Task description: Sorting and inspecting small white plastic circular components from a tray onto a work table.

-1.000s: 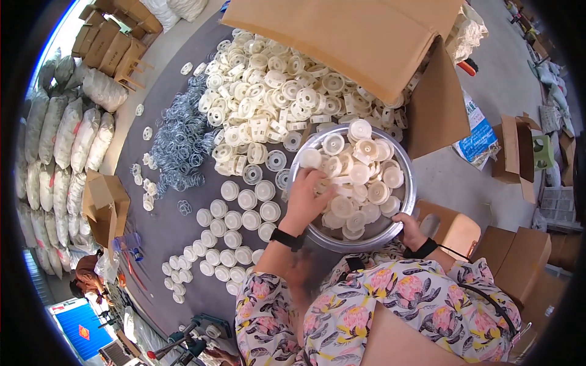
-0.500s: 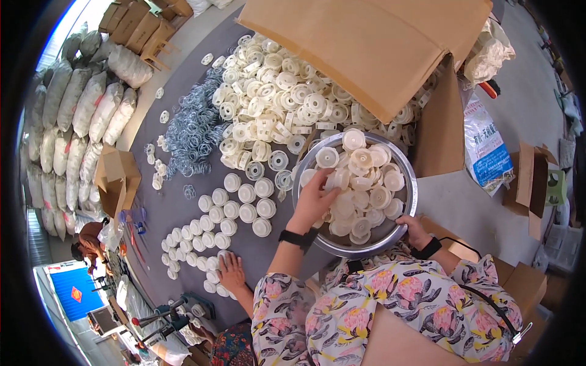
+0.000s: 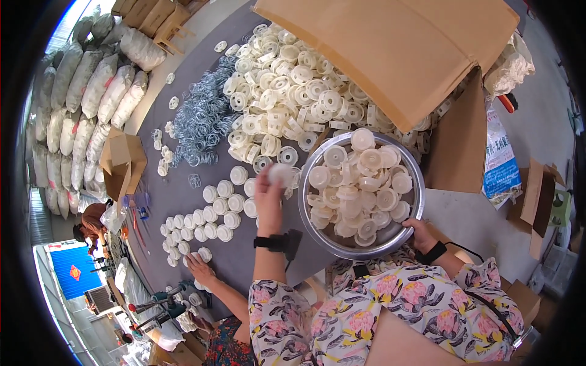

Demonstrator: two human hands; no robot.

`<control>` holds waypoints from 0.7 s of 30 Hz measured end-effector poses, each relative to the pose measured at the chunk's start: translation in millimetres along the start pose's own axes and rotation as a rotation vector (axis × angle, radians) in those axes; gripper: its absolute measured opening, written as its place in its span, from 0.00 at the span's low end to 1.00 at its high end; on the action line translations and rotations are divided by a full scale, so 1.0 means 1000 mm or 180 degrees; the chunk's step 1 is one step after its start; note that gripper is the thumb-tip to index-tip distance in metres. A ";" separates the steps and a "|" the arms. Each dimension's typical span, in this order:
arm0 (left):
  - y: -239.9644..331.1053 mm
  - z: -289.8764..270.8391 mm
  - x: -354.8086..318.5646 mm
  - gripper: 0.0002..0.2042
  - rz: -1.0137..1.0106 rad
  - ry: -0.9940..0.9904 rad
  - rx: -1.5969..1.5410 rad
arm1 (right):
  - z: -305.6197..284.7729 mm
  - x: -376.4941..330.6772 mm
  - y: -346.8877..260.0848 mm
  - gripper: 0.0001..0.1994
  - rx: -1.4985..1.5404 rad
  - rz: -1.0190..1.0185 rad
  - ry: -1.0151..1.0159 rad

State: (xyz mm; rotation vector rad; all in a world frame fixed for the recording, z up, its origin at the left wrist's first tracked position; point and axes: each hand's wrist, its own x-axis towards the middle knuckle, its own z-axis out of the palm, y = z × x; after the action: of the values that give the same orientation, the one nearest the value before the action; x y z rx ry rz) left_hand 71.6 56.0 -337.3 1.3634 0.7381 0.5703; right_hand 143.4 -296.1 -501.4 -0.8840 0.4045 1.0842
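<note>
My left hand [image 3: 268, 204] is closed on a round white plastic cap [image 3: 281, 174], held above the dark table between the basin and the rows of parts; both are slightly blurred. My right hand [image 3: 419, 235] grips the near right rim of a round metal basin [image 3: 311, 230]. Many similar translucent white caps [image 3: 351, 198] fill it in a loose heap. Left of my left hand stand rows of assembled white round parts [image 3: 210, 213], side by side on the table.
A large heap of cream plastic rings [image 3: 281, 85] covers the far table, beside a pile of metal springs [image 3: 204, 116]. An open cardboard box [image 3: 390, 49] leans over the heap. A co-worker's hand [image 3: 200, 268] touches the near parts. Stacked white sacks [image 3: 79, 110] stand at left.
My left hand has moved left out of the basin, carrying a cap. The co-worker's hand has slid left and nearer, and fewer parts lie around it. My right hand keeps its grip.
</note>
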 end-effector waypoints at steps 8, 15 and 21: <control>-0.071 -0.099 0.102 0.18 0.0444 0.0914 0.1070 | 0.010 -0.022 -0.010 0.17 0.0019 -0.0082 0.0312; -0.079 -0.091 0.120 0.16 0.1034 0.1169 0.1806 | 0.007 -0.029 -0.001 0.14 0.0253 -0.0170 0.0469; -0.085 -0.068 0.102 0.23 0.1194 0.1415 0.2960 | 0.002 -0.031 0.009 0.13 0.0367 -0.0305 0.0613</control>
State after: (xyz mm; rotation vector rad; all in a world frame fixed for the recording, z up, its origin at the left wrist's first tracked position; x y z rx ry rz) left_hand 82.1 164.8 -438.3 2.3042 1.1980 0.8977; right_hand 121.7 -311.1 -482.7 -0.8989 0.5735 0.8819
